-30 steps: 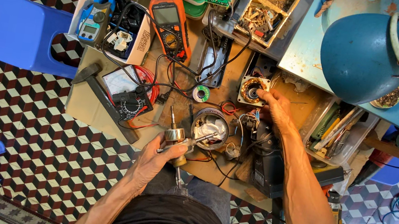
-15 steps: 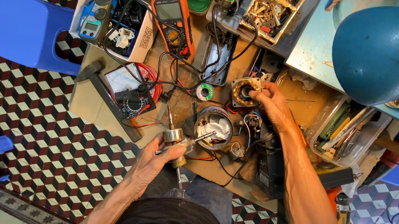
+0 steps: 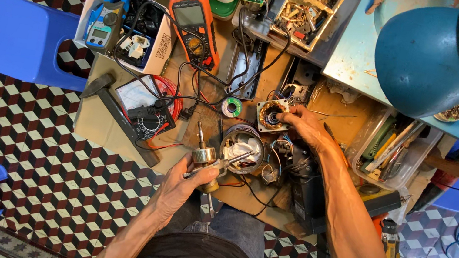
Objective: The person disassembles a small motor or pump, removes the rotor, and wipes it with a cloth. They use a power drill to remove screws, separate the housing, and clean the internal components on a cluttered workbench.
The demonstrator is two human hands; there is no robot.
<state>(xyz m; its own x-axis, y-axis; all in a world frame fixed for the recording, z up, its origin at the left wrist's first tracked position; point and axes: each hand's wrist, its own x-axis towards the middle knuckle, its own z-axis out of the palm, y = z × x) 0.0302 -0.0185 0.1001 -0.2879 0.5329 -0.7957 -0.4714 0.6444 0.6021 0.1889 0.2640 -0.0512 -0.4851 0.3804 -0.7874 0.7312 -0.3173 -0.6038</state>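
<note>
**Motor in pieces, both hands busy**

Left hand [image 3: 180, 186] closed around a motor rotor [image 3: 205, 157], shaft pointing up and away, with a slim metal tool [image 3: 224, 165] pinched alongside it. Right hand [image 3: 303, 125] stretched out, fingertips pinched on the square stator [image 3: 271, 115] with its copper windings, lying flat on the table [image 3: 118, 136].

As for progress, judged from how things lie: motor already taken apart, rotor out of the stator, round housing [image 3: 241, 149] open between the two hands with pale material inside. Nothing reassembled; wires loose and trailing just beside the housing. Hard to tell whether the parts are going back together or coming further apart.

Around the grips: beyond the left hand, an analogue meter [image 3: 143, 110] with red and black leads; farther off, an orange multimeter [image 3: 195, 26] and a white box [image 3: 92, 9] holding a blue clamp meter [image 3: 104, 23]. A small solder spool [image 3: 231, 107] just to the left of the right hand. To the right of the right forearm, a clear tray [image 3: 363, 138] of hand tools. Far beyond, a large blue lamp shade [image 3: 437, 57]. A blue stool [image 3: 22, 41] well off to the left.

In the way: tangled black leads crossing the table between meters and stator, and the dark block [image 3: 309, 188] close under the right forearm.
</note>
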